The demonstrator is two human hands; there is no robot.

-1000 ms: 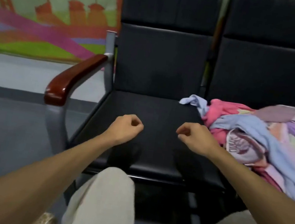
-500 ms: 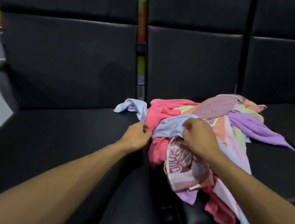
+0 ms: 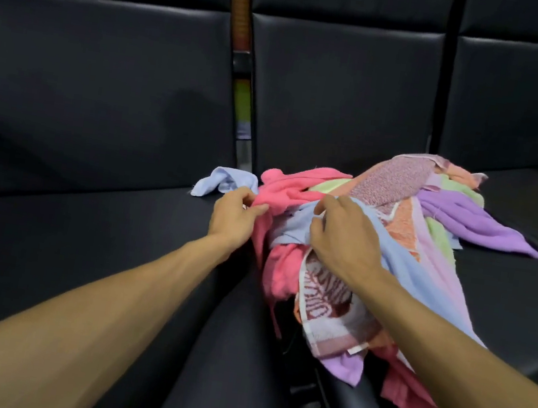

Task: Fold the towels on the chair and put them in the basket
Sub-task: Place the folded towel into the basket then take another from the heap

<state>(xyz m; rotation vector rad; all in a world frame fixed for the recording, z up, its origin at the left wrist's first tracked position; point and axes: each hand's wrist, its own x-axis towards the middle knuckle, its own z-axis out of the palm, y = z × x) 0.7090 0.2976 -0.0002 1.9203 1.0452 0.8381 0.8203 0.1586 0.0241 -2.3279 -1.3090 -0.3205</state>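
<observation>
Row of black padded chairs [image 3: 339,85], three seats side by side, backs at 12 o'clock. Towel pile [image 3: 395,228] heaped on the middle seat, spilling over its front edge toward 5 o'clock. No basket in view.

Left hand [image 3: 233,214] at the pile's 9 o'clock edge, thumb and fingers pinching a fold of the pink towel [image 3: 292,188]. Left forearm runs from 7 o'clock over the left seat [image 3: 82,246].

Right hand [image 3: 342,235] on top of the pile near centre, fingers curled and pinched on the light blue towel [image 3: 400,267]; which edge it grips is hidden under the hand. Right forearm comes in from 4 o'clock, lying over the pile's front part.

Light blue towel's other end [image 3: 225,182] sticks out at the pile's 9 o'clock, lying on the seat just beyond the left hand. Purple towel [image 3: 476,222] spreads out at 3 o'clock of the pile. Patterned mauve towel [image 3: 399,179] on top at 12 o'clock, orange and green pieces beside it. White-and-maroon printed towel [image 3: 329,302] hangs over the seat front just below the right wrist, a lilac corner under it. Another pink-red piece [image 3: 410,396] droops at 5 o'clock off the seat edge.

Colourful wall strip [image 3: 243,6] shows in the gap between left and middle chair backs.
</observation>
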